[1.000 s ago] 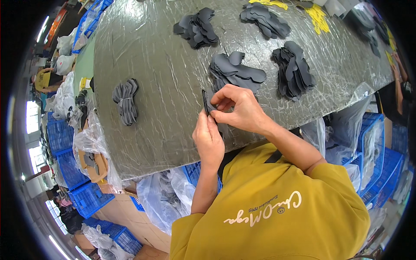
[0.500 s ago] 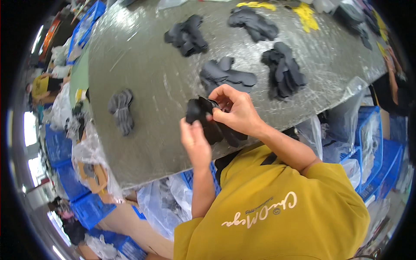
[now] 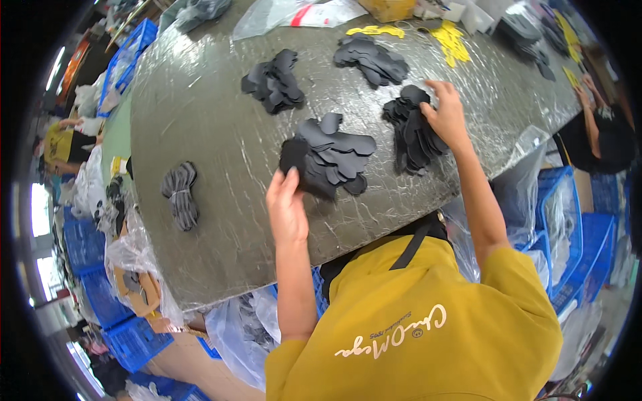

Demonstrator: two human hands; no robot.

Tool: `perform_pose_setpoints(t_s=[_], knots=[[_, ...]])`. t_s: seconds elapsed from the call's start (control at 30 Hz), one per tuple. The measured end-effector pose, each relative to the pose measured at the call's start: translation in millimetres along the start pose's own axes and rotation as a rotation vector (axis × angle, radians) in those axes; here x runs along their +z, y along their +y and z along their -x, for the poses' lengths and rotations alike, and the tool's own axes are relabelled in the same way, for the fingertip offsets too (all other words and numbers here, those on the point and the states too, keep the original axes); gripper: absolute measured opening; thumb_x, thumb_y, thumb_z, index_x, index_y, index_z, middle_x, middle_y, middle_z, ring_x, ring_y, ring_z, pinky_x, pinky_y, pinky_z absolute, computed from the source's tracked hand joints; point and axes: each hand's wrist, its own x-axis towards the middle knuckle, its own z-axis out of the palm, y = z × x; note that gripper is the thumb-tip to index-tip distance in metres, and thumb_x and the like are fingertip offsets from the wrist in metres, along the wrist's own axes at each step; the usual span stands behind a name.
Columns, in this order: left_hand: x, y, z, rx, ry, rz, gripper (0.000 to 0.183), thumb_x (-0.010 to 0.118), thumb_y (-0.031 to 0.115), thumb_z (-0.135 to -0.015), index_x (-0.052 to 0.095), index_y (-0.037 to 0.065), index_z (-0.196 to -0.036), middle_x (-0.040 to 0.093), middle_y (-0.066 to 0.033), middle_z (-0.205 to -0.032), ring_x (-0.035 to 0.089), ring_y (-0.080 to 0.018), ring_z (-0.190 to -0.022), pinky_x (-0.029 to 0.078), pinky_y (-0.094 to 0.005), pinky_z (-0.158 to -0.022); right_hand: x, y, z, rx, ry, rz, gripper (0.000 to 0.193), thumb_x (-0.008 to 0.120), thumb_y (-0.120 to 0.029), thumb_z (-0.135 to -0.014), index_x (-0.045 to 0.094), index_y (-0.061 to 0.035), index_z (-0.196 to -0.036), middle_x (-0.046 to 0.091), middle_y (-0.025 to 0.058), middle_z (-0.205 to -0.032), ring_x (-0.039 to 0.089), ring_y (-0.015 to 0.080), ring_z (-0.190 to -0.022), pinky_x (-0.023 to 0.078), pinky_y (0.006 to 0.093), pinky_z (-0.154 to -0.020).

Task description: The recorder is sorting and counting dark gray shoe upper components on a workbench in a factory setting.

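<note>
My left hand [image 3: 287,210] is closed on a small stack of black insole-shaped pieces [image 3: 294,155], held upright at the near left edge of a loose pile of dark grey pieces [image 3: 341,150]. Over to the right, my right hand [image 3: 447,119] reaches to another pile of the same pieces [image 3: 411,137]. Its thumb meets the pile's upper edge while the fingers are spread apart. Two more dark piles, one left [image 3: 274,81] and one right [image 3: 371,60], lie farther back. At the left lies a tied bundle [image 3: 180,196] with a band round its middle.
The table [image 3: 221,260] has a shiny, film-like cover. Yellow cut pieces [image 3: 449,43] and a plastic bag [image 3: 294,15] lie along the far side. Blue crates [image 3: 562,220] stand by the right edge. Another person's arms [image 3: 592,117] show at the far right.
My right hand has left the held pieces and moved right to the far-right pile. My left hand still holds its stack. The whole view has shifted slightly.
</note>
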Motion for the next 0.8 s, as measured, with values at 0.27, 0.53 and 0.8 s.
perform_pose_setpoints(t_s=[0.27,0.53,0.8], knots=[[4.2,-31.6,-73.1,0.342,0.066,-0.965,0.017,0.058,0.009,-0.087,0.053,0.0,-0.101,0.059,-0.0128,-0.087,0.058,-0.0252,-0.083,0.045,-0.0338,-0.078,32.5,-131.0,34.1,-0.266,-0.249,-0.413,0.045,0.069,-0.027,-0.081,0.056,-0.0051,-0.118,0.057,0.0158,-0.113,0.054,0.033,-0.108,0.043,0.0404,-0.092],[-61.6,24.6,-61.4,0.845,0.369,-1.405,0.056,0.061,0.011,-0.082,0.038,-0.004,-0.13,0.042,-0.0243,-0.125,0.041,-0.0402,-0.118,0.032,-0.0484,-0.101,62.4,-171.3,80.8,-0.236,-0.378,-0.253,0.072,0.069,-0.031,-0.08,0.036,-0.0011,-0.137,0.037,0.0224,-0.137,0.037,0.0404,-0.124,0.03,0.0479,-0.103],[-220.4,136.5,-79.8,0.179,0.779,-1.872,0.083,0.067,0.017,-0.079,0.02,0.004,-0.146,0.029,-0.0271,-0.144,0.026,-0.0402,-0.136,0.025,-0.0551,-0.107,86.2,-203.1,90.8,-0.316,-0.337,-0.244,0.076,0.071,-0.02,-0.077,0.031,0.0012,-0.138,0.029,0.0266,-0.141,0.033,0.0438,-0.126,0.026,0.0499,-0.106]])
